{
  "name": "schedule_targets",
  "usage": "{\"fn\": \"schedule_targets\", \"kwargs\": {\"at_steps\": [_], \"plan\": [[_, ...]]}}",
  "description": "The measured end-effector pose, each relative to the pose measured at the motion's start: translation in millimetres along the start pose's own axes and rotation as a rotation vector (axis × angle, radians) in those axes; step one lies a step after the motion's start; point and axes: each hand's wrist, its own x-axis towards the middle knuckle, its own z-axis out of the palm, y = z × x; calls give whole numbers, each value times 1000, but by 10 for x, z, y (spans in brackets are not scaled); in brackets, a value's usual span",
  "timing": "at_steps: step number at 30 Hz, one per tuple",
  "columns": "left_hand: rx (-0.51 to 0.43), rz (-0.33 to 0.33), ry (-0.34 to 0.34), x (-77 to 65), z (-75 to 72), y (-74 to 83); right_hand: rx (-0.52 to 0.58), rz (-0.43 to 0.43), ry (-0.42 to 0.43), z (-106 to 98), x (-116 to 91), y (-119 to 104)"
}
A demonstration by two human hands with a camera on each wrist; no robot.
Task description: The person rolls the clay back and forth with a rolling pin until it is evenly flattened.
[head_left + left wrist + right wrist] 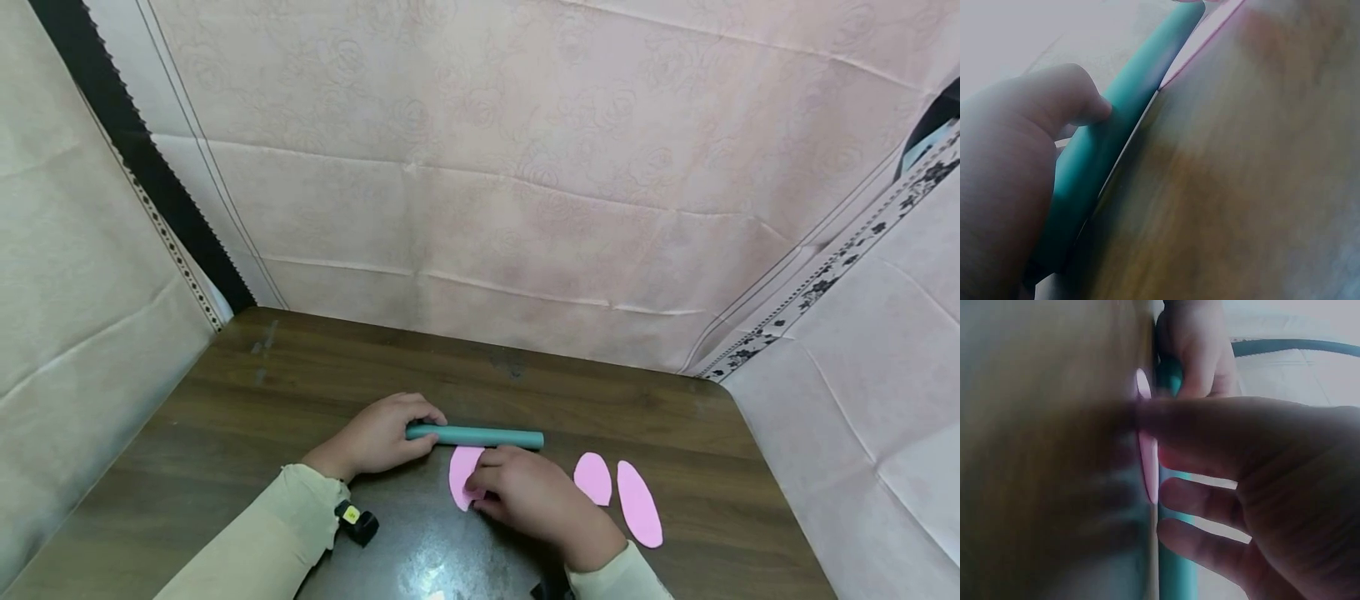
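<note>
A smooth teal tube [487, 437] lies crosswise on the table, and my left hand [384, 435] grips its left end, thumb on the near side and fingers over the far side. In the left wrist view the thumb presses against the tube [1132, 94]. Just in front of the tube is a flat pink petal-shaped piece [460, 477]. My right hand [536, 497] pinches this piece at its right edge, partly covering it. In the right wrist view the thumb lies across the pink piece [1149, 464], with the other fingers beside the tube [1177, 569].
Two more pink pieces, a shorter one [592, 477] and a longer oval [640, 505], lie to the right of my right hand on the brown wooden table [300, 367]. Pale patterned cloth [480, 208] hangs behind the table and along both sides.
</note>
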Motion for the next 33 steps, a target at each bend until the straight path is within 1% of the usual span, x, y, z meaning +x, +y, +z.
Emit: {"fn": "schedule_targets", "kwargs": {"at_steps": [1, 4, 7, 12, 16, 18, 22, 25, 30, 33], "plan": [[-2, 2, 3, -1, 2, 0, -5, 6, 3, -1, -4, 2], [-12, 9, 5, -8, 16, -5, -64, -18, 40, 31, -8, -17], [-15, 0, -6, -21, 37, -19, -147, -78, 52, 61, 18, -77], [-7, -15, -12, -34, 47, -47, -310, -192, 29, 48, 109, -152], [-12, -11, -7, -16, 28, -47, -419, -254, 2, -1, 165, -152], [-8, -8, -4, 0, 20, -45, -440, -273, -4, -25, 182, -144], [-3, -5, -5, 9, 30, -56, -422, -286, -14, -47, 199, -130], [-2, -4, -8, 10, 27, -60, -402, -304, -40, -69, 225, -120], [-6, -10, -11, 0, 11, -56, -466, -377, -76, -74, 278, -108], [-5, -9, -13, 0, 11, -53, -503, -390, -71, -58, 295, -101]]}}
